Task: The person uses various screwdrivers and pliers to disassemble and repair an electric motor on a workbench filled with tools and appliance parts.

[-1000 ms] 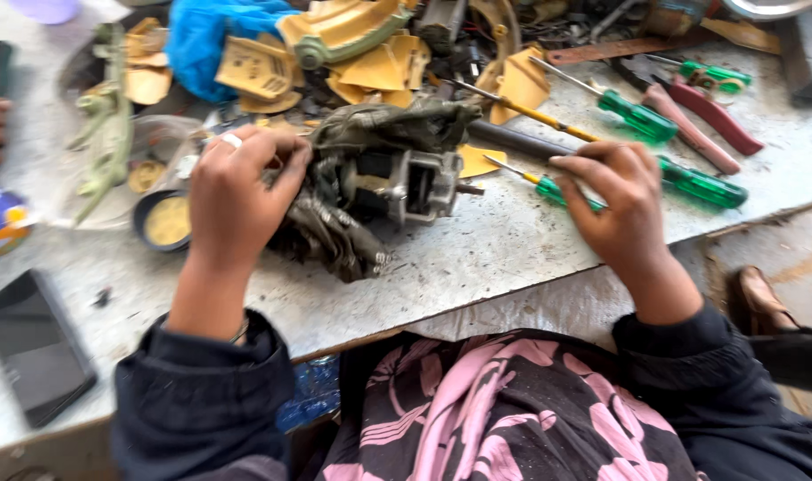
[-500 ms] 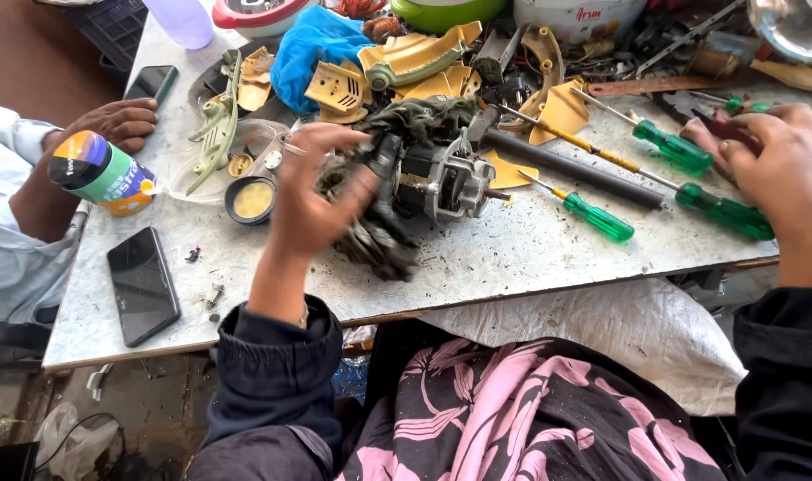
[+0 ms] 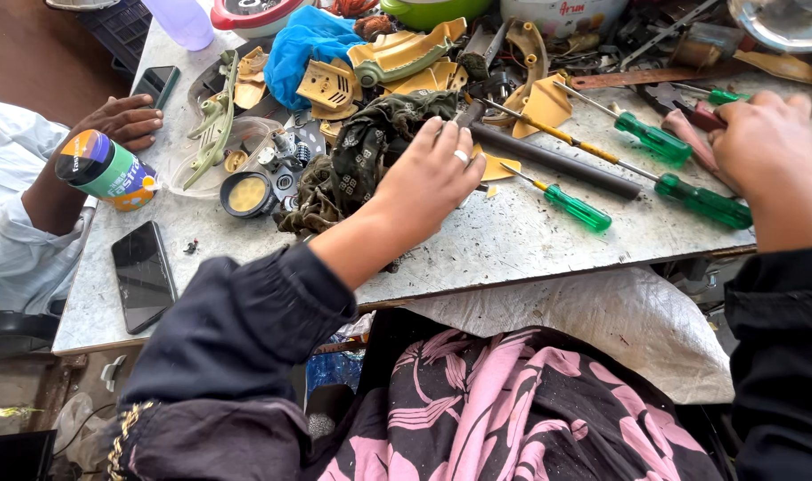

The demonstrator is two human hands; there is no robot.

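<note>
At far left, a co-worker's hand (image 3: 121, 120) rests on the grey desk (image 3: 513, 245) beside a labelled can (image 3: 103, 169) and a dark phone (image 3: 143, 274). Near centre, the person's left hand (image 3: 428, 178) lies fingers spread, loosely curled, on a grimy cloth-wrapped motor (image 3: 361, 156) amid yellow plastic shells (image 3: 397, 53); whether it grips cannot be told. The motor looks heavy, rigid and greasy, the rag soft and apt to slip; a firm hold on the metal body seems safest. At right, the right hand (image 3: 767, 147) is curled over green-handled screwdrivers (image 3: 704, 200), its grip hidden.
</note>
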